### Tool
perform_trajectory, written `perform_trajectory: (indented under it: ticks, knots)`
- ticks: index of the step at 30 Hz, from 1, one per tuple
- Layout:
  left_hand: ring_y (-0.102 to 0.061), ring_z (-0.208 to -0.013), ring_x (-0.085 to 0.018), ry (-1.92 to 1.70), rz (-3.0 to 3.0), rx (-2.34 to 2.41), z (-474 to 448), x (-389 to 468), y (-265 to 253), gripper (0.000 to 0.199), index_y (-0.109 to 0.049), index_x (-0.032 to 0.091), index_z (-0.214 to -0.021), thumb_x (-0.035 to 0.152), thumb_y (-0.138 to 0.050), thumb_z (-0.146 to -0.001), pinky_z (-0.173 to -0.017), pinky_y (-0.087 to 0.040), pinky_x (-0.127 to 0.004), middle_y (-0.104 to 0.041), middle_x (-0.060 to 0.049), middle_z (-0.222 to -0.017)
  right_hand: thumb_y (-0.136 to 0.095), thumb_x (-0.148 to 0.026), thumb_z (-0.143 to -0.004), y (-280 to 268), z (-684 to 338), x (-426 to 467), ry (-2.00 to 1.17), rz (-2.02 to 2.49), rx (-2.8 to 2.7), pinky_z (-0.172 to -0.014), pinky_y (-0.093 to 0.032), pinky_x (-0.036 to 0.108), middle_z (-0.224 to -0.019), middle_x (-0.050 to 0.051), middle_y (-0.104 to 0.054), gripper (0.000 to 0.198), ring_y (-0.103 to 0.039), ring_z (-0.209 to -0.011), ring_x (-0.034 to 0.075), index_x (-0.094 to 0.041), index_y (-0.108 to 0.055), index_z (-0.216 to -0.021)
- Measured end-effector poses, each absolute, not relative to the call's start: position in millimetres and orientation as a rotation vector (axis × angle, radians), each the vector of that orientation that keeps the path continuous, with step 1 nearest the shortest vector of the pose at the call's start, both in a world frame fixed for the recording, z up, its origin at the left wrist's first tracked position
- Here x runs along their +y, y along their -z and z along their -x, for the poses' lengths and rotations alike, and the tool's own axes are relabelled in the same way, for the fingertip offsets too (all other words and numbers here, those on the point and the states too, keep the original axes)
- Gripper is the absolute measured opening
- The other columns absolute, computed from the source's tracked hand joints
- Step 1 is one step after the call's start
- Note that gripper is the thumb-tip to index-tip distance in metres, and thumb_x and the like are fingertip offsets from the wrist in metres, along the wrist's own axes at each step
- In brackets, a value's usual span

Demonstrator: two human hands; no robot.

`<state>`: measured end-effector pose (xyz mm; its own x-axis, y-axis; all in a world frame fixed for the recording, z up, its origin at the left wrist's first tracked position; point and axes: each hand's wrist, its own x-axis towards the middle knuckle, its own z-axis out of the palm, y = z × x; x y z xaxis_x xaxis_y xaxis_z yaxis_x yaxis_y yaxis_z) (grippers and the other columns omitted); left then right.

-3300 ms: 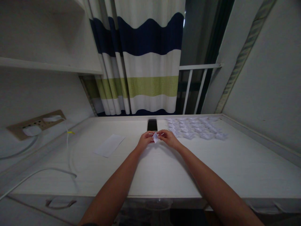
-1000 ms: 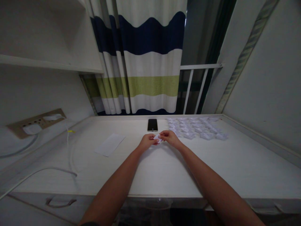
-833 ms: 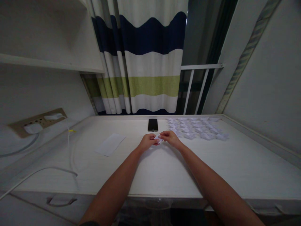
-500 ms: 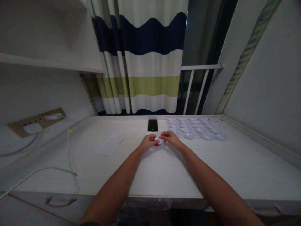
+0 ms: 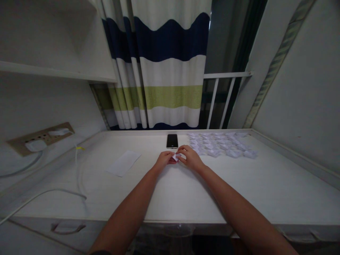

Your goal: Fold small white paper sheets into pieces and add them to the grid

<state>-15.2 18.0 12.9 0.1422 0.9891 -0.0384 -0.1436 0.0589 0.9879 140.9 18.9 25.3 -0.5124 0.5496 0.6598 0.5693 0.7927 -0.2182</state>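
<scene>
Between my hands, just above the white desk, is a small folded piece of white paper [image 5: 175,157]. My left hand [image 5: 165,158] pinches its left side with thumb and fingers. My right hand [image 5: 189,157] has its thumb and fingertips closed at the paper's right edge, the other fingers bent above. Much of the paper is covered by the fingers. A dark-screened phone [image 5: 172,141] lies flat just beyond my hands. To the right of it, several small folded white paper pieces [image 5: 214,152] are laid out in rows.
A flat sheet of white paper [image 5: 124,163] lies on the left of the desk [image 5: 186,202]. A loose white cable [image 5: 57,190] curves over the left front. Plugs sit in a wall socket [image 5: 41,138]. A striped curtain [image 5: 172,81] hangs behind the desk.
My right hand has shifted slightly left, its fingers now reaching further over the paper. The folded paper has turned and moved a little left. My left hand still holds it.
</scene>
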Motion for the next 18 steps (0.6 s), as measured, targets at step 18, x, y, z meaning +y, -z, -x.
perform_trajectory:
  ticks: [18]
  knots:
    - [-0.056, -0.044, -0.011, -1.154, -1.089, 1.092, 14.5, 20.1, -12.8, 0.012, -0.055, 0.012, -0.059, 0.022, -0.060, -0.064, -0.050, -0.048, -0.023, -0.057, -0.001, -0.045, -0.044, -0.030, -0.082, -25.7, -136.7, 15.8, 0.163, 0.871, -2.374, -0.073, -0.042, 0.027, -0.084, 0.008, -0.059, 0.022, -0.051, -0.083, 0.017, -0.016, -0.061, -0.082]
